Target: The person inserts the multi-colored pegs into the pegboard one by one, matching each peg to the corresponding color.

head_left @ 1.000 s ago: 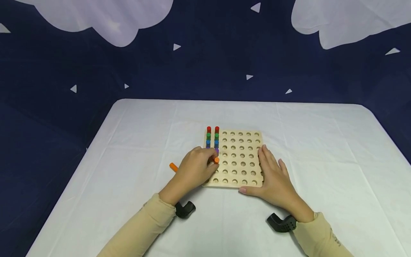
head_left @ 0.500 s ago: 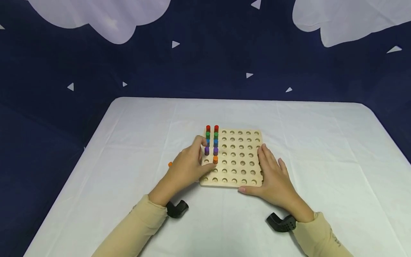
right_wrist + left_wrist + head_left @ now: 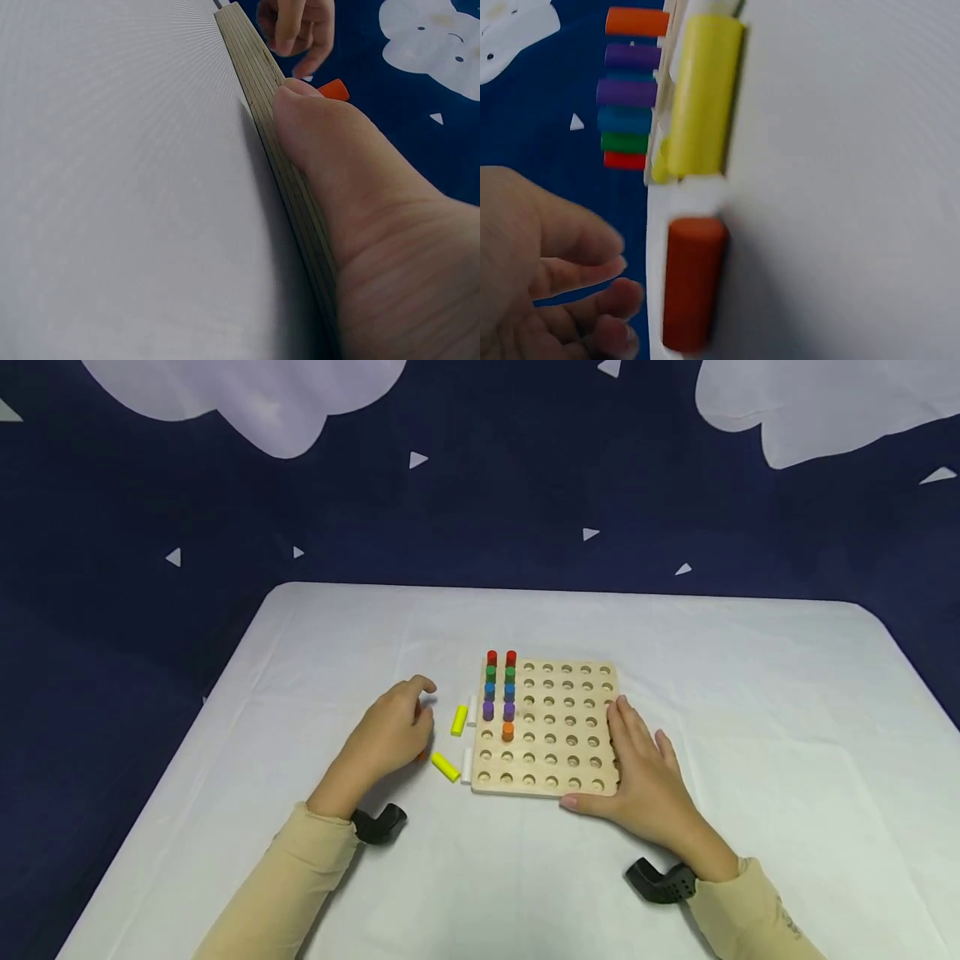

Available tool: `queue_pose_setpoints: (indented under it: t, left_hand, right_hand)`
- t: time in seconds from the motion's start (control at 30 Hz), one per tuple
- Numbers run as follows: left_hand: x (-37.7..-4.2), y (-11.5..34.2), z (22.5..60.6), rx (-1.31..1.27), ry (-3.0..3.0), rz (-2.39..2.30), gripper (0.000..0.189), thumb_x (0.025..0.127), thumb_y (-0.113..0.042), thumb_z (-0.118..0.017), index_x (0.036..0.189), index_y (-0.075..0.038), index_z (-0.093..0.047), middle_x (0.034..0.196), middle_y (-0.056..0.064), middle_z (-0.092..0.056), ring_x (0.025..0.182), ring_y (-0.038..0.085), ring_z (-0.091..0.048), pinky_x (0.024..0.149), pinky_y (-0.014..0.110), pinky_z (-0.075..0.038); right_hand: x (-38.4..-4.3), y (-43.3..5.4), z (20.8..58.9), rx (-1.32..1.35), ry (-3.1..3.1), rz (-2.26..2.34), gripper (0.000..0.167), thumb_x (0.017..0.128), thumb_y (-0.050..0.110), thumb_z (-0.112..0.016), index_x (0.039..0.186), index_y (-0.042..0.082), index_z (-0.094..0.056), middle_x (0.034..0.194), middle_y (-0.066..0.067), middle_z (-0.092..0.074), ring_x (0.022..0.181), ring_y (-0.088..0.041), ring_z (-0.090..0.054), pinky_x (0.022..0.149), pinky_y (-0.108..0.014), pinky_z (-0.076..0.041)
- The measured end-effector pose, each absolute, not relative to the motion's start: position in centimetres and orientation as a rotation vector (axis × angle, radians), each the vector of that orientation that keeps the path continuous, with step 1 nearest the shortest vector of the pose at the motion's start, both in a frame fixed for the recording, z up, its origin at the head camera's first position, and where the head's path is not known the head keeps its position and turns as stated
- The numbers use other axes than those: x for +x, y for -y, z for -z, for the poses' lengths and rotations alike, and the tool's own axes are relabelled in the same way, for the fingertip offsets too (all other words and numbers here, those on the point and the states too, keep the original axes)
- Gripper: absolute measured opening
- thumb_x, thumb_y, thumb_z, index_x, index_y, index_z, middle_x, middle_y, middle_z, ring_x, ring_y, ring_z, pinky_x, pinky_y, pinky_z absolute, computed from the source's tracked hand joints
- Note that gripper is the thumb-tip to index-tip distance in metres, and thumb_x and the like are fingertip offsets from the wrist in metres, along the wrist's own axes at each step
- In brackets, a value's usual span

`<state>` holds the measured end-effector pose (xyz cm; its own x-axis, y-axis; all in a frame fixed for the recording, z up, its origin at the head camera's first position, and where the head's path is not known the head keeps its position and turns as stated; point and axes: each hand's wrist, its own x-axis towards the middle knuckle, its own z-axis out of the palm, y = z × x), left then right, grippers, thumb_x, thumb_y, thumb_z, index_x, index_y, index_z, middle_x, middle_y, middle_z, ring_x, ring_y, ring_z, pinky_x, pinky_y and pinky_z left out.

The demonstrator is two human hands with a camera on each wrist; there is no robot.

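Observation:
My left hand point(image 3: 386, 735) hovers just left of the board, over an orange peg point(image 3: 694, 285) that lies on the table; its fingers are loosely bent, with a gap between them and the peg. A wooden pegboard point(image 3: 539, 728) bears two columns of upright pegs at its left side. Each column has a red, a green, a blue and a purple peg, and the second column also has an orange peg point(image 3: 507, 732). Along the board's right edge and near corner rests my right hand point(image 3: 648, 777), fingers straight and thumb against the front edge.
Between my left hand and the board lie two yellow pegs point(image 3: 446, 767) and two white pegs point(image 3: 467, 766). White cloth covers the table point(image 3: 750, 693). Behind it hangs a dark blue backdrop point(image 3: 487, 502) with clouds.
My left hand has let go of the upright orange peg in the second column and moved left, off the board. Yellow and white pegs have come into sight. My right hand stays put.

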<state>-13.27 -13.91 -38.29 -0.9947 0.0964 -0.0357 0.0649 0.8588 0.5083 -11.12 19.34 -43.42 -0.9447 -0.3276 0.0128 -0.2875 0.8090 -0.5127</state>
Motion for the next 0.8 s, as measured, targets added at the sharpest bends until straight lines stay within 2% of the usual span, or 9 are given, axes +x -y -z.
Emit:
queue_pose_setpoints:
  t: [0.17,0.3,0.53,0.63,0.8]
  left_hand:
    - [-13.2,15.0,38.4,0.118,-2.976,-0.855,0.029,0.097,-0.013,-0.052,0.125,-0.006,-0.058,0.087,0.007,-0.055,0.073,0.021,-0.050,0.064,0.033,-0.043]
    - [-12.4,15.9,38.5,0.217,-2.993,-0.849,0.026,0.093,-0.009,-0.054,0.118,-0.006,-0.061,0.093,0.009,-0.056,0.077,0.022,-0.050,0.068,0.035,-0.043]
    - [-10.7,17.1,38.6,0.448,-2.986,-0.766,0.035,0.085,-0.002,-0.062,0.117,-0.014,-0.067,0.116,0.005,-0.060,0.106,0.024,-0.052,0.092,0.043,-0.046]
    - [-10.4,17.1,38.7,0.504,-3.000,-0.686,0.033,0.086,-0.005,-0.066,0.116,-0.017,-0.069,0.115,0.001,-0.062,0.104,0.021,-0.052,0.092,0.041,-0.047]
    - [-10.2,17.1,39.0,0.539,-3.013,-0.624,0.029,0.087,-0.007,-0.070,0.116,-0.015,-0.068,0.107,-0.002,-0.065,0.099,0.017,-0.055,0.090,0.038,-0.049]
  right_hand:
    - [-11.0,-19.8,43.0,-0.481,-2.932,0.806,0.140,0.064,0.079,-0.073,0.159,0.009,0.002,0.167,-0.012,0.004,0.154,-0.036,-0.004,0.119,-0.062,0.005]
    - [-11.2,-20.1,42.8,-0.488,-2.941,0.796,0.140,0.065,0.078,-0.073,0.159,0.008,0.003,0.167,-0.013,0.004,0.154,-0.036,-0.004,0.119,-0.062,0.005]
    - [-11.4,-20.0,42.8,-0.489,-2.938,0.791,0.140,0.064,0.078,-0.074,0.159,0.009,0.002,0.167,-0.013,0.003,0.154,-0.036,-0.005,0.119,-0.061,0.004]
    - [-11.5,-19.9,42.9,-0.495,-2.936,0.791,0.140,0.064,0.079,-0.073,0.159,0.008,0.002,0.167,-0.013,0.003,0.154,-0.036,-0.005,0.119,-0.062,0.004]
    - [-11.4,-19.9,43.0,-0.500,-2.921,0.800,0.140,0.064,0.079,-0.073,0.159,0.008,0.002,0.167,-0.013,0.003,0.154,-0.036,-0.005,0.119,-0.062,0.005]
